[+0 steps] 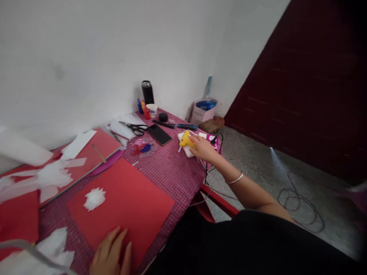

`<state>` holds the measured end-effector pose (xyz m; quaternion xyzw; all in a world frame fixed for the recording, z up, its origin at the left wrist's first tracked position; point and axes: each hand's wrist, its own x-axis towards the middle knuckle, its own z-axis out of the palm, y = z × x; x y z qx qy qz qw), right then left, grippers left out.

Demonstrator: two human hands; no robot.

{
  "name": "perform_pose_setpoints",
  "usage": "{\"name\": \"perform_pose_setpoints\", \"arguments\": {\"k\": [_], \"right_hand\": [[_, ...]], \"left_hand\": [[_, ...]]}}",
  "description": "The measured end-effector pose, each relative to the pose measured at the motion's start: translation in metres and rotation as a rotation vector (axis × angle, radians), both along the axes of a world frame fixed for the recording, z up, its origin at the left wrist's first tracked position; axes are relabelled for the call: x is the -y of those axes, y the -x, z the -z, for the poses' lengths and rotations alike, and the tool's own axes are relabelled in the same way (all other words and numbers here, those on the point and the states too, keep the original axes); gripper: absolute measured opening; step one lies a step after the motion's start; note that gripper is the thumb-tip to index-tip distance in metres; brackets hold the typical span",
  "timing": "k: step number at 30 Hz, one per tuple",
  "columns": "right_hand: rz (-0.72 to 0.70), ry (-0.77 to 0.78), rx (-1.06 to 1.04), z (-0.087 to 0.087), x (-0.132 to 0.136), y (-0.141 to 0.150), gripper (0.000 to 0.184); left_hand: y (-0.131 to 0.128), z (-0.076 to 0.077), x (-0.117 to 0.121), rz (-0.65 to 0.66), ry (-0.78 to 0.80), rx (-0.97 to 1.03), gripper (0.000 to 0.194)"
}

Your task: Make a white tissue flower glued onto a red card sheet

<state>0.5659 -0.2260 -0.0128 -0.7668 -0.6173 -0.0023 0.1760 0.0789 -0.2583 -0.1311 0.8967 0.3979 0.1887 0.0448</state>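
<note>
At the table's right end my right hand [204, 148] is closed around a yellow glue gun [185, 139], which lies over a white pad [187, 151]. My left hand [110, 254] rests with fingers spread on the near edge of a square red sheet of paper [132, 198]. On that sheet, beyond my left fingers, sits a white ruffled paper flower [94, 198]. White paper pieces [57, 244] lie to the left of my left hand, partly cut off by the frame.
A phone [159, 134], black scissors [136, 128], pliers-like tools [174, 125], a paint-smeared plastic sheet [141, 147], a paper cup [151, 110] and a black flask [147, 93] stand or lie farther back. A power strip [210, 139] with cords hangs near the table's right edge.
</note>
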Motion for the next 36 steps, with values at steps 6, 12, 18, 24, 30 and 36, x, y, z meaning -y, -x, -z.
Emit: {"name": "perform_pose_setpoints", "arguments": {"k": [6,12,18,24,30,36], "right_hand": [[-0.002,0.015,0.031,0.029,-0.022,-0.010,0.053],[0.023,-0.076,-0.080,0.030,-0.020,-0.017,0.062],[0.174,-0.535,-0.732,-0.047,0.026,0.011,0.055],[-0.028,-0.216,-1.197,-0.039,0.033,0.074,0.034],[-0.193,0.345,-1.205,-0.001,0.010,0.141,0.035],[-0.454,0.364,-0.889,0.002,-0.021,0.171,0.029]], "left_hand": [[-0.020,-0.023,0.027,-0.146,0.090,0.038,0.034],[-0.028,-0.029,0.038,-0.203,0.150,0.080,0.034],[-0.033,-0.033,0.029,-0.144,0.167,0.053,0.035],[-0.040,-0.036,0.025,-0.143,0.183,0.077,0.034],[-0.037,-0.028,0.026,-0.132,0.039,0.152,0.031],[-0.031,-0.020,0.022,-0.100,-0.028,0.224,0.028]]}}
